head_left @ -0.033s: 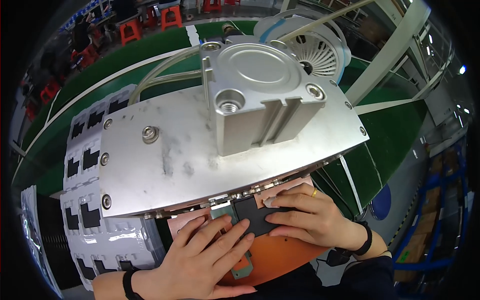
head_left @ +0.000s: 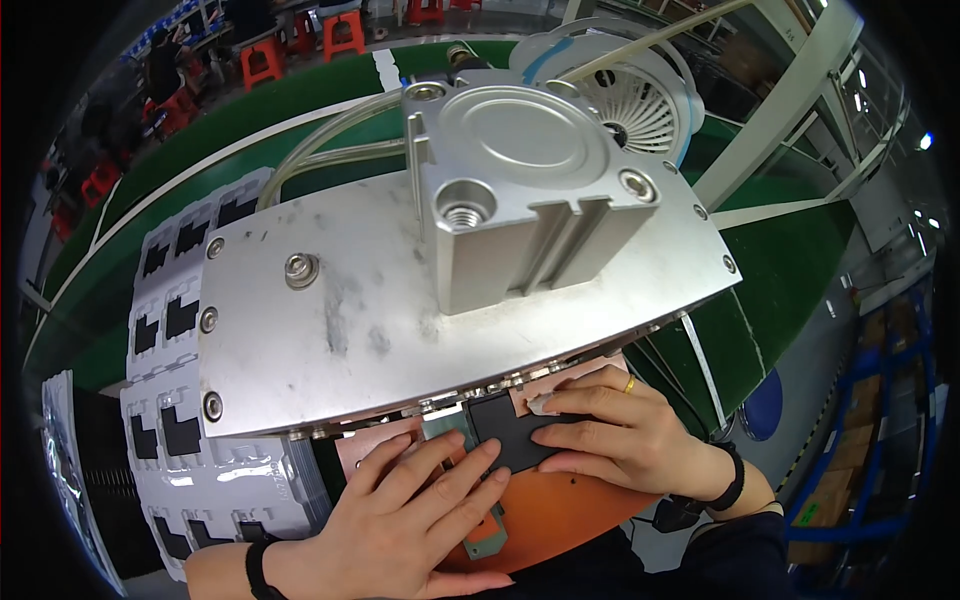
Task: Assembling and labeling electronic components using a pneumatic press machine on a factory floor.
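Note:
A black flat L-shaped part (head_left: 508,430) lies under the front edge of a silver press (head_left: 380,300). My right hand (head_left: 640,440) grips its right side, fingers bent and pressed against it; a small whitish scrap (head_left: 540,404) shows at one fingertip. Beside the part's left edge runs a narrow grey-green strip (head_left: 488,545), partly covered by my left hand (head_left: 395,510). That hand lies flat with its fingers spread, fingertips resting on the strip and the black part's edge. Copper-coloured plate (head_left: 575,375) shows behind my right fingers. The far end of the black part is hidden beneath the press.
A square metal cylinder (head_left: 520,150) rises from the press top, with clear hoses (head_left: 345,155) at its left. Stacked pale trays (head_left: 225,475) holding black parts stand left. An orange surface (head_left: 570,515) lies below my hands. A white fan (head_left: 625,110) stands behind on a green bench.

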Demonstrator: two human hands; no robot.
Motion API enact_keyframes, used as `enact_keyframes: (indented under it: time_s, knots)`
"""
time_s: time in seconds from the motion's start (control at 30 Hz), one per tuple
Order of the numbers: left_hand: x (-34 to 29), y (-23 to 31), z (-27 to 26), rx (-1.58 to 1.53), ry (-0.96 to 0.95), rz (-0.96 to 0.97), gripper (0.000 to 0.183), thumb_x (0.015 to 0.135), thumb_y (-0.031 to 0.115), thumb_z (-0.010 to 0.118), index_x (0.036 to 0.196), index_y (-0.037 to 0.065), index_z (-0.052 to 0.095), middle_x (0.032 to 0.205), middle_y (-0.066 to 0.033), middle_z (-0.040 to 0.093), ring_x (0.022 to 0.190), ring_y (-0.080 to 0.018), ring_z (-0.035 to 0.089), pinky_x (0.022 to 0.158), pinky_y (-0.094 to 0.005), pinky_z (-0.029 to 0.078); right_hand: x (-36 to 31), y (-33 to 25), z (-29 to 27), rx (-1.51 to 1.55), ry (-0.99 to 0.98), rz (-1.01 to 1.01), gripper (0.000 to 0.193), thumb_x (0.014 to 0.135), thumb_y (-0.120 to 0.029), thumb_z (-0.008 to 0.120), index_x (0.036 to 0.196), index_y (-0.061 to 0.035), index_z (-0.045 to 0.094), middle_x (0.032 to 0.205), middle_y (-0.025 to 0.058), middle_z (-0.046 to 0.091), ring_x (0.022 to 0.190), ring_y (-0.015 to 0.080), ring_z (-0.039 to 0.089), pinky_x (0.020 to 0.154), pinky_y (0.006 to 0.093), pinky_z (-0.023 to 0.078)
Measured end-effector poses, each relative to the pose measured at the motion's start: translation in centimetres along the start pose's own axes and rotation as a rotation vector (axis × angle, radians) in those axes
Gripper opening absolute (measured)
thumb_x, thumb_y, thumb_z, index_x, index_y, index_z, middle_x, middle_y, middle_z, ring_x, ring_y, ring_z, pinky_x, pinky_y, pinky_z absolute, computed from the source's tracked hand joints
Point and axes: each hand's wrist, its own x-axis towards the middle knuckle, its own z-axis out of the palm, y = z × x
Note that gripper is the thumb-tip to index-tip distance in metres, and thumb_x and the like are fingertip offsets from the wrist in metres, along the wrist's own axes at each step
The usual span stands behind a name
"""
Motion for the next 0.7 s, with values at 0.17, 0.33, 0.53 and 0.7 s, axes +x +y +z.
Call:
enact_keyframes:
  time_s: [0.17,0.33,0.53,0.7]
  knots:
    - [0.05,0.05,0.07,-0.008,0.007,-0.018,0.072,0.075,0.068,0.061,0.116,0.009,0.063,0.127,-0.0086,0.057,0.110,-0.0297,0.049,0.096,-0.0458,0.036,0.11,0.00,0.15,0.000,-0.006,-0.001,0.025,0.070,-0.022,0.078,0.089,-0.0067,0.070,0.104,0.0074,0.062,0.091,0.0238,0.059,0.076,0.0323,0.052]
    - [0.16,0.08,0.15,0.001,-0.004,-0.022,0.068,0.076,0.067,0.060,0.115,0.011,0.064,0.128,-0.0076,0.057,0.111,-0.0284,0.049,0.098,-0.0451,0.035,0.17,-0.16,0.03,-0.023,-0.013,0.005,0.025,0.070,-0.022,0.079,0.088,-0.0072,0.070,0.104,0.0071,0.062,0.088,0.0234,0.059,0.075,0.0321,0.052]
    - [0.10,0.25,0.05,0.024,-0.021,-0.026,0.067,0.077,0.067,0.059,0.116,0.012,0.064,0.128,-0.0074,0.056,0.113,-0.0271,0.047,0.099,-0.0446,0.034,0.28,-0.15,-0.02,-0.011,-0.012,-0.008,0.025,0.069,-0.020,0.079,0.088,-0.0070,0.069,0.105,0.0069,0.062,0.084,0.0219,0.058,0.073,0.0311,0.052]
    - [-0.17,0.13,0.16,-0.064,-0.022,-0.045,0.066,0.078,0.061,0.059,0.123,0.012,0.059,0.134,-0.0099,0.050,0.119,-0.0302,0.044,0.103,-0.0475,0.029,0.37,-0.26,0.11,0.006,-0.011,0.017,0.023,0.069,-0.019,0.079,0.085,-0.0069,0.068,0.107,0.0070,0.062,0.087,0.0223,0.059,0.073,0.0306,0.052]
